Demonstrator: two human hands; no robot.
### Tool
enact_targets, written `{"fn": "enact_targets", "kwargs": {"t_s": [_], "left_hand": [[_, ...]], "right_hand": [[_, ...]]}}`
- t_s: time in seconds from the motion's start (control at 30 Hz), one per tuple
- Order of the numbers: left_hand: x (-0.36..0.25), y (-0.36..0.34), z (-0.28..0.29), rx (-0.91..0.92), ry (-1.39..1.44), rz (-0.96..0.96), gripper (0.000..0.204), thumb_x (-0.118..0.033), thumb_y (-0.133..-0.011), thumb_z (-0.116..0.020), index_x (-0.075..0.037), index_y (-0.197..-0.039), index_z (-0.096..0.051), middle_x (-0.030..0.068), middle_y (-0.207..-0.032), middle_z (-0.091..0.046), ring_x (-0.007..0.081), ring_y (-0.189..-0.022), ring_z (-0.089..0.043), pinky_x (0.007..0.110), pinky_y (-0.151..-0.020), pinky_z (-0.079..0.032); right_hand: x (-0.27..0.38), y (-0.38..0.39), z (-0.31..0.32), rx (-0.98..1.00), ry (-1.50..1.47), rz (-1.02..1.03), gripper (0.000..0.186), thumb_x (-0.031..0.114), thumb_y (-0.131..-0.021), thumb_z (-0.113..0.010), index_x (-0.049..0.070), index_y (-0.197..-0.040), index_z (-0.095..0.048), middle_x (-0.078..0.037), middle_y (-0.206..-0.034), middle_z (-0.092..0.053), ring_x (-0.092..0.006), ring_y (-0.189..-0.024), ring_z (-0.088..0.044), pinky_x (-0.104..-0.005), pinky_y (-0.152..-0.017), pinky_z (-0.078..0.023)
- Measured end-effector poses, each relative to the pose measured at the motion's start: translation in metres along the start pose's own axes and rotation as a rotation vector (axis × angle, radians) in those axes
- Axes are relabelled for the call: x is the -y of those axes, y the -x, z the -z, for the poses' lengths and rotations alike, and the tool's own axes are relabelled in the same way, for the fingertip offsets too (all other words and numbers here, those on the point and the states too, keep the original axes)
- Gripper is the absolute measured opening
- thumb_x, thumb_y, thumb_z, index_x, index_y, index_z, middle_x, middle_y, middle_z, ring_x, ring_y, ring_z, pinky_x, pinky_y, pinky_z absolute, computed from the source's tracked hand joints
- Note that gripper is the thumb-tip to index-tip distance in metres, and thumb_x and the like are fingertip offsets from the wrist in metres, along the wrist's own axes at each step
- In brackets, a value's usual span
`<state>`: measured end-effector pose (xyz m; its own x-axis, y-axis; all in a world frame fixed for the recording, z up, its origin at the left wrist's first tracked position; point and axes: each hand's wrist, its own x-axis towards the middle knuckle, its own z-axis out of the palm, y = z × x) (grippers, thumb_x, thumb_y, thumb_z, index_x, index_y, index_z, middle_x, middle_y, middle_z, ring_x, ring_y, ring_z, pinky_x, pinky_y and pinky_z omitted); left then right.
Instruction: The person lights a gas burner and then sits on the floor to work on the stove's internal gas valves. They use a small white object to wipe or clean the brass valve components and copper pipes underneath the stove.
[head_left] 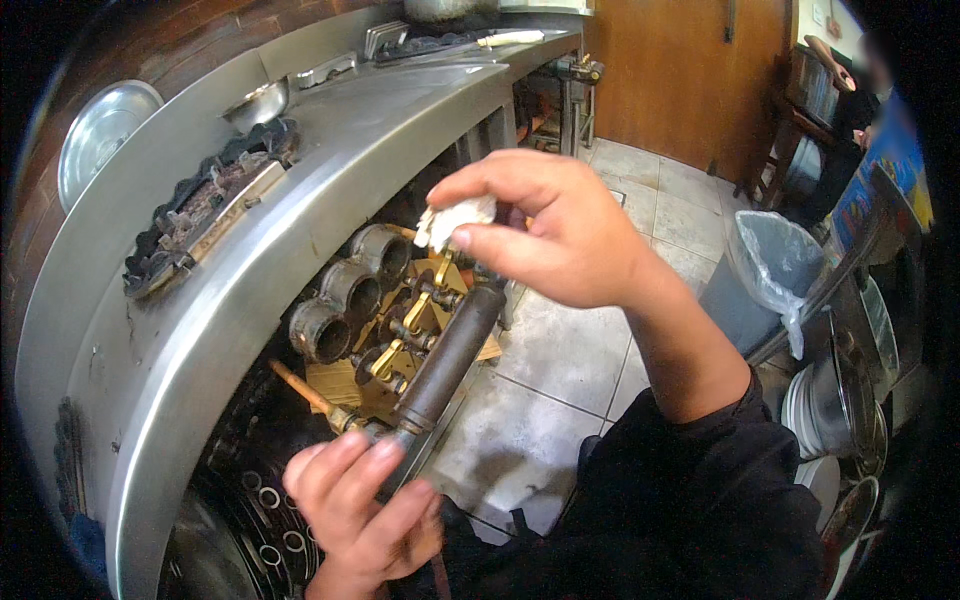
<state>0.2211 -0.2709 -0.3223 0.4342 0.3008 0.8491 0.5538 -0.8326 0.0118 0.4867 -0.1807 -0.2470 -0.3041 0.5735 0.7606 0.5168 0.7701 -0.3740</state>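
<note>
Two hands at the gas pipe under the bench

The right hand (560, 230) pinches a white wad (452, 220) at its 9 o'clock; the left hand (360, 500) is closed around the dark pipe (450, 360), which runs toward 1 o'clock.

A single head-worn fisheye view looks steeply down and forward from close above the person's hands. The curved stainless-steel stove counter (330, 170) bends across the left of the frame, the pale tiled floor (570, 350) fills the centre, and the rim is dark.
</note>
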Motion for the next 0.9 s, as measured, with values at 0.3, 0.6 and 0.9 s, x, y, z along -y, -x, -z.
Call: {"fn": "enact_targets", "kwargs": {"t_s": [0.3,0.6,0.9], "left_hand": [[-0.008,-0.009,-0.013,0.104,-0.086,0.012,0.013,-0.018,-0.078,-0.065,-0.014,-0.087,-0.057,0.0095,-0.101,-0.062,0.028,-0.087,-0.059,0.041,-0.077,-0.038],[-0.004,-0.005,-0.011,0.133,-0.061,0.007,0.013,-0.018,-0.079,-0.065,-0.016,-0.088,-0.056,0.0079,-0.102,-0.061,0.0264,-0.09,-0.057,0.041,-0.078,-0.037],[-0.003,-0.007,-0.013,0.093,-0.082,0.0,0.014,-0.018,-0.078,-0.066,-0.015,-0.088,-0.057,0.0072,-0.103,-0.062,0.0266,-0.093,-0.057,0.042,-0.08,-0.038]], "right_hand": [[0.013,-0.009,-0.033,0.044,0.142,0.054,0.014,0.014,-0.073,-0.067,0.003,-0.08,-0.063,-0.017,-0.082,-0.063,-0.0369,-0.081,-0.061,-0.0449,-0.076,-0.049],[0.017,-0.01,-0.035,0.161,0.22,0.002,0.017,0.017,-0.079,-0.061,0.0,-0.074,-0.065,-0.02,-0.081,-0.062,-0.0381,-0.082,-0.061,-0.0458,-0.076,-0.049],[0.026,-0.032,-0.026,0.394,0.418,0.043,0.014,0.006,-0.066,-0.058,0.001,-0.076,-0.066,-0.023,-0.076,-0.063,-0.0386,-0.079,-0.063,-0.0455,-0.074,-0.05]]}}
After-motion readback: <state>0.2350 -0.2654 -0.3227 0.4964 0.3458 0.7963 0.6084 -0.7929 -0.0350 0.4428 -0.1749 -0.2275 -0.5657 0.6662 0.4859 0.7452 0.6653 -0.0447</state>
